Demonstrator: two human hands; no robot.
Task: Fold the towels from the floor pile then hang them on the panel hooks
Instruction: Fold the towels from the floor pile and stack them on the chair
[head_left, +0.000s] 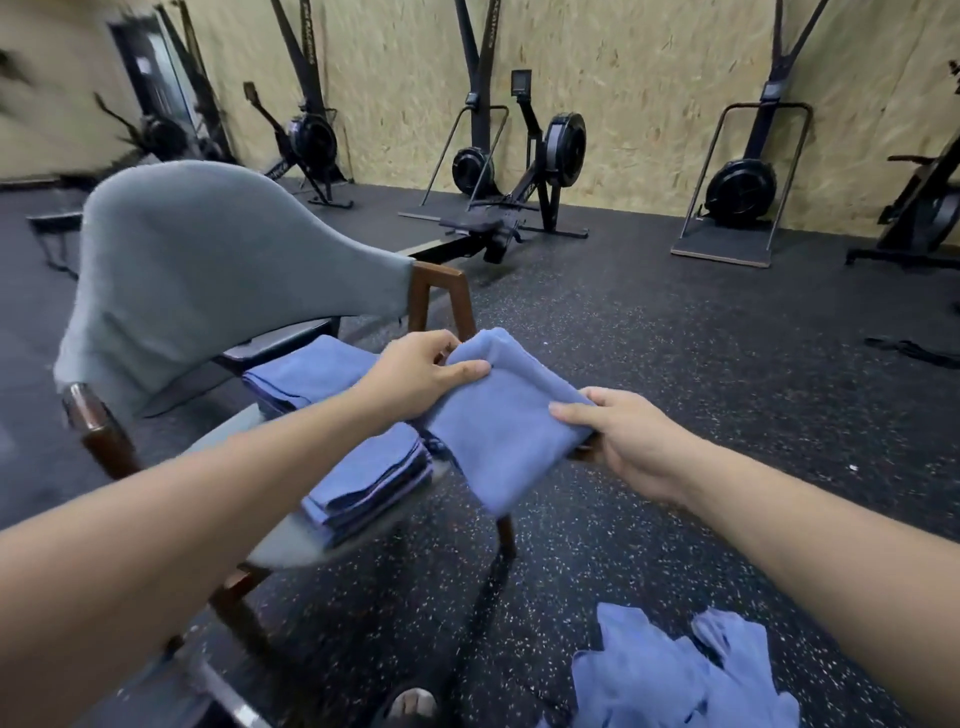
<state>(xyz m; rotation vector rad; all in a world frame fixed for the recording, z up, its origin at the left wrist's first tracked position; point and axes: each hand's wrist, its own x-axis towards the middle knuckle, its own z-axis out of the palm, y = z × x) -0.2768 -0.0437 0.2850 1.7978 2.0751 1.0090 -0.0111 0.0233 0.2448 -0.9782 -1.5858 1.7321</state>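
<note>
Both of your hands grip one folded blue terry towel (509, 426), held in the air over the front of the grey upholstered chair with dark wooden legs (171, 260). Your left hand (426, 371) pinches the far end, thumb laid on top and fingers curled over the edge. Your right hand (623, 441) pinches the near end, thumb on top and fingers tucked underneath. Between them the cloth sags a little, and one folded side hangs down toward the speckled black rubber floor (701, 338).

The chair seat carries two stacks of folded blue towels: a nearer stack (369, 488) by the front edge and a farther stack (311, 374) close to the backrest. The loose heap of unfolded blue towels (675, 675) lies on the floor below your right forearm, so the folding looks only partly done. No hook panel shows from here.

The step in hand seems to be finishing this fold and adding the towel to a stack. Draw the two ends gently apart so the layers lie flat, and check that the hanging edges line up. Then lower it squarely onto the nearer stack, edges matching those beneath. That stack sits close to the seat's front edge, so set the towel down rather than dropping it; a nudge could tip the layers onto the floor.
</note>
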